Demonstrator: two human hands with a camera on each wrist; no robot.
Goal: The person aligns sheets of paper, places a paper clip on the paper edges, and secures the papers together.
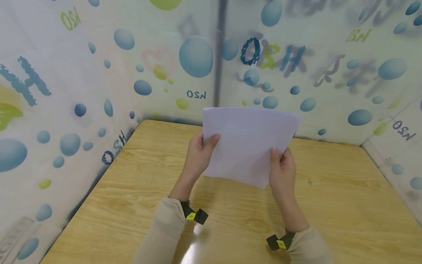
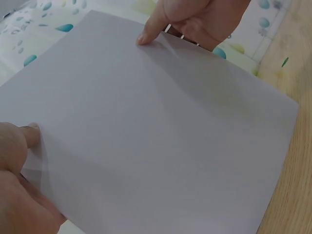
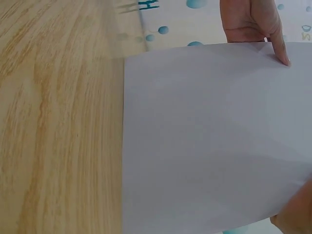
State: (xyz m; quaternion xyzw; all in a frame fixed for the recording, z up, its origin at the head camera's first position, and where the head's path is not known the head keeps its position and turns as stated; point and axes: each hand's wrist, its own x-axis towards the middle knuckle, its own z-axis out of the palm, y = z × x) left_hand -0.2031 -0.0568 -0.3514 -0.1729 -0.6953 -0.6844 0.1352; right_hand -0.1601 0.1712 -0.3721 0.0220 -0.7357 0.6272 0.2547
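Observation:
Both hands hold up a blank white sheet of paper (image 1: 244,146), tilted and slightly bowed above the table. My left hand (image 1: 199,152) pinches its left edge, thumb flat on the near face and the other fingers behind. On the opposite edge, my right hand (image 1: 283,172) grips the paper the same way, its thumb pointing up. The left wrist view shows the paper's face (image 2: 161,131) without visible marks. In the right wrist view, the paper's lower edge (image 3: 127,146) overlaps the wooden tabletop.
A small green paper clip (image 1: 310,182) lies on the wooden table (image 1: 346,205) to the right of my right hand. Wall sheets (image 1: 165,47) printed with bubbles and letters enclose the table at the back and sides. Dark bands with small blocks (image 1: 200,216) sit on both wrists.

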